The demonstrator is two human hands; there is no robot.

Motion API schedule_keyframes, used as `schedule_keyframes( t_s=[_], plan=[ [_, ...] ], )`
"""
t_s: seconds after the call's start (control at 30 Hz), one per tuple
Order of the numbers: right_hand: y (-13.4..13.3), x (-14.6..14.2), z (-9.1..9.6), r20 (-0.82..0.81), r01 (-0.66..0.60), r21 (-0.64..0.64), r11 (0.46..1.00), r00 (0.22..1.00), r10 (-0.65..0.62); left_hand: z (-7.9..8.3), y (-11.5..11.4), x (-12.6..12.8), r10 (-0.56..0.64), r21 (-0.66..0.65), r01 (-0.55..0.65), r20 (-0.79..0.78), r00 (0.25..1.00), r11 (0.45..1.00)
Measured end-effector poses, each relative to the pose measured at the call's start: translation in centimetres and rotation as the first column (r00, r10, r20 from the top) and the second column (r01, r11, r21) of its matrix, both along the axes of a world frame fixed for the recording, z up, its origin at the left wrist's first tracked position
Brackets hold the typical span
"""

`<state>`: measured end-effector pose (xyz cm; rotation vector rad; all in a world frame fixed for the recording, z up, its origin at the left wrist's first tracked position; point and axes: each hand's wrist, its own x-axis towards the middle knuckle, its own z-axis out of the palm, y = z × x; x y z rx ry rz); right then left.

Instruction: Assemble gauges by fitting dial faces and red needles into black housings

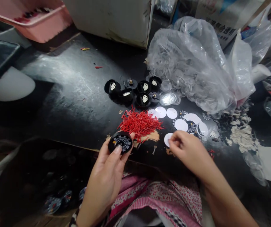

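In my left hand (112, 167) is a round black gauge (120, 142), its numbered dial facing up and my thumb lying over the dial's lower edge. My right hand (185, 148) is closed, fingertips pinched together beside a white disc (168, 139) on the table; whatever they hold is hidden. Between the hands lies a heap of red pointers (140, 123), just beyond the gauge. A small metal screw-like piece (154, 150) rests nearer me. More white discs (181, 125) overlap black printed dials (191, 126) beyond my right hand.
Several black gauge housings (143, 99) stand behind the red heap. A plastic bag (192, 60) spills clear round covers (170, 98) at the back right. Pale small parts (243, 130) pile at the right. A pink bin (41, 26) and a large box (112, 19) stand at the back.
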<state>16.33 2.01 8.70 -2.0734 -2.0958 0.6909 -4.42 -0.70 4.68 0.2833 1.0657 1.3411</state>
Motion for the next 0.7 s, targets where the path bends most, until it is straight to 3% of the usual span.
schedule_keyframes(
  t_s=[0.17, 0.27, 0.37, 0.43, 0.5, 0.6, 0.7],
  plan=[
    [-3.9, 9.6, 1.7, 0.194, 0.237, -0.067, 0.969, 0.956, -0.220, 0.4, 1.4, 0.7, -0.103, 0.042, 0.101, 0.054, 0.993, 0.994],
    [-5.5, 12.1, 2.5, 0.314, 0.314, -0.088, 0.945, 0.909, -0.273, 0.6, 2.5, 1.8, -0.194, 0.089, 0.188, 0.071, 0.978, 0.978],
    [-5.1, 9.4, 2.5, 0.192, 0.218, 0.010, 0.976, 0.957, -0.216, 0.8, 3.2, 2.7, -0.226, 0.100, 0.221, 0.039, 0.973, 0.970],
    [-3.8, 5.6, 2.1, 0.004, 0.056, 0.068, 0.996, 0.998, -0.056, 1.0, 3.2, 2.5, -0.203, 0.095, 0.204, -0.022, 0.979, 0.974],
    [-2.2, 1.7, 1.3, -0.085, -0.137, 0.063, 0.989, 0.986, 0.142, 1.1, 2.7, 1.9, -0.150, 0.070, 0.157, -0.100, 0.984, 0.985],
    [0.0, -2.8, -0.1, 0.036, -0.195, 0.051, 0.979, 0.980, 0.193, 0.8, 1.3, 0.4, -0.106, 0.014, 0.109, -0.168, 0.980, 0.994],
    [1.1, -4.8, -1.2, 0.193, -0.209, 0.073, 0.975, 0.962, 0.192, 0.1, -0.1, -0.4, -0.122, -0.044, 0.117, -0.127, 0.984, 0.992]
  ],
)
